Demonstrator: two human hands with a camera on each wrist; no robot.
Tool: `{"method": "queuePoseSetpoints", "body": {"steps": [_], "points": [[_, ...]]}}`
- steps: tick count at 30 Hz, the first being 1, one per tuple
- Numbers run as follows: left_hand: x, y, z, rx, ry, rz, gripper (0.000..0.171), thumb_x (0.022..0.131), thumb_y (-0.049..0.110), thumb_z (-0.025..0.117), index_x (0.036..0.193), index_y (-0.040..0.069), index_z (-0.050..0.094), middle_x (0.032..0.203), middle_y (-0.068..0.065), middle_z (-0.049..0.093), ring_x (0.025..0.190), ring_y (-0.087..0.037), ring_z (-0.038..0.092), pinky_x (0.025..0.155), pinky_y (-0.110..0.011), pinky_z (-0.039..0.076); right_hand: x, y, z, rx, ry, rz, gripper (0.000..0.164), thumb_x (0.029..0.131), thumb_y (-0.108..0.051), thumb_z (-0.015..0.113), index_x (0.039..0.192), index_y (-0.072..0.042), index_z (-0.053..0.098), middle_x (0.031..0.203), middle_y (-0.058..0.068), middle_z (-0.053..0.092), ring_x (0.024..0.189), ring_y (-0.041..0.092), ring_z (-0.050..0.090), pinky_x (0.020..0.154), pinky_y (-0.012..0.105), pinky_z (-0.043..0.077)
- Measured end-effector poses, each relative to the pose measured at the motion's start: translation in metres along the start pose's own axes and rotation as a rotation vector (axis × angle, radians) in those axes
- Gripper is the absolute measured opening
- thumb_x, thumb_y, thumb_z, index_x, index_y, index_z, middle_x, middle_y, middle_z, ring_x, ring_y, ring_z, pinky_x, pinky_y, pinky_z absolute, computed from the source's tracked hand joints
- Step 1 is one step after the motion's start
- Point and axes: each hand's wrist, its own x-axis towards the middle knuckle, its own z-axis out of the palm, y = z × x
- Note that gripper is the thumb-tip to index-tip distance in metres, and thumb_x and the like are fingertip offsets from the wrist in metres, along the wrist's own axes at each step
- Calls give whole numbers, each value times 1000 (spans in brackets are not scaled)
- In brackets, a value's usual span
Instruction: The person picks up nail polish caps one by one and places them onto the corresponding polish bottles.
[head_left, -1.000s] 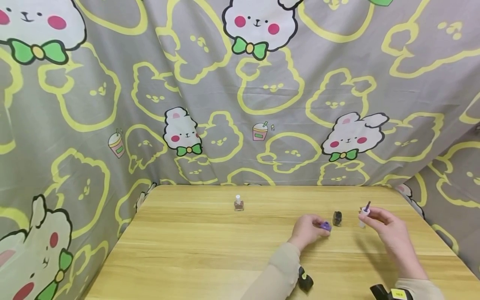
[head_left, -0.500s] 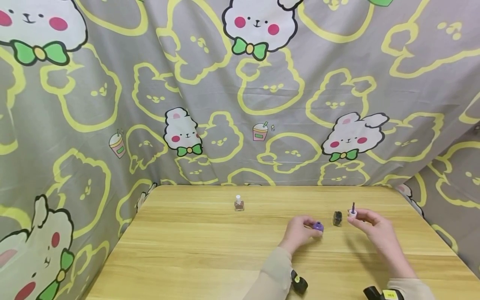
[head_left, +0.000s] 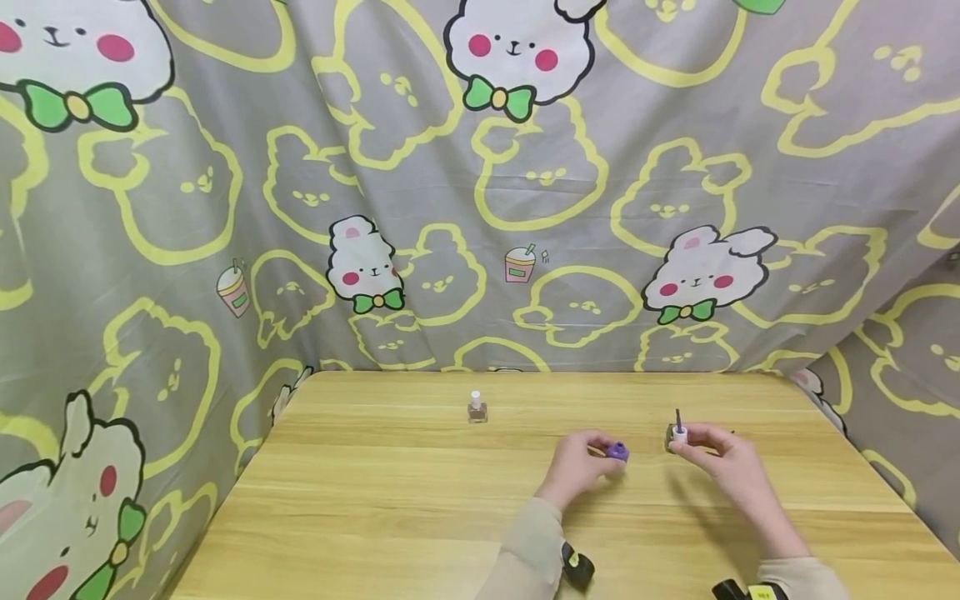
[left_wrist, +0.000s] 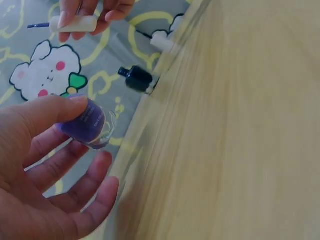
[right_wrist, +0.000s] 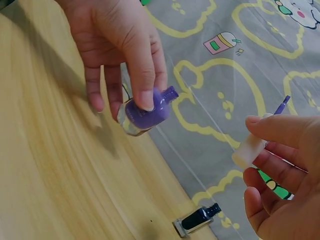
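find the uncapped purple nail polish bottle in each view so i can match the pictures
Head: the purple bottle is in the lower right part, in the left hand.
Left wrist: left of centre, about mid-height.
Right wrist: near the centre, slightly left.
Shared landmark: the dark bottle, in all three views, partly hidden in the head view.

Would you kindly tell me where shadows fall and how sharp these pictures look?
Head: faint shadow on the table below the right hand; left wrist: softly focused, lettering on the purple bottle hard to read; right wrist: soft-edged shadow beside the left hand.
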Motion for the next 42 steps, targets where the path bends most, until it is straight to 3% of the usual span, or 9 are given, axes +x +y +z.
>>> {"method": "queuePoseSetpoints", "body": {"steps": [8, 14, 25, 33, 38, 42], "points": [[4, -2, -13, -9, -19, 72, 23, 78, 13, 81, 99, 12, 73, 93, 2, 73, 76, -2, 64, 72, -15, 51, 1, -2, 6, -2, -35, 20, 44, 88, -27, 72, 124, -4, 60, 93, -14, 72, 86, -15, 53, 75, 17, 47], [6, -1, -18, -28, -17, 108, 23, 78, 12, 80, 100, 10, 73, 94, -1, 74, 75, -2, 63, 70, -15, 52, 0, -3, 11, 16, -35, 15, 39, 88, -25, 73, 117, -4, 59, 91, -9, 72, 87, -12, 53, 77, 14, 47], [9, -2, -22, 16, -8, 180, 25, 79, 14, 80, 102, 10, 73, 98, -3, 73, 78, -1, 62, 72, -14, 51, -1, -4, 16, 10, 18, -59, 29, 86, -19, 75, 107, -3, 65, 89, -21, 66, 83, -11, 56, 72, 14, 50], [10, -3, -20, 21, -15, 204, 26, 78, 14, 80, 103, 10, 73, 98, -3, 71, 79, -2, 61, 71, -14, 51, -3, -12, 13, -7, 18, -3, 32, 87, -25, 74, 111, -5, 67, 92, -21, 64, 71, 2, 61, 63, 22, 50], [10, -3, -20, 12, -27, 206, 27, 79, 14, 80, 104, 9, 73, 99, -5, 70, 79, -3, 61, 71, -14, 51, -4, -18, 10, -53, 19, 9, 34, 88, -29, 73, 113, -7, 69, 103, -2, 70, 70, 1, 59, 60, 24, 48], [10, -4, -19, 7, -42, 203, 27, 78, 12, 80, 104, 9, 73, 98, -5, 70, 78, -3, 61, 71, -14, 51, -5, -19, 9, -106, 53, -40, 30, 87, -26, 74, 110, -7, 70, 108, 15, 69, 73, -5, 56, 60, 22, 48]]}}
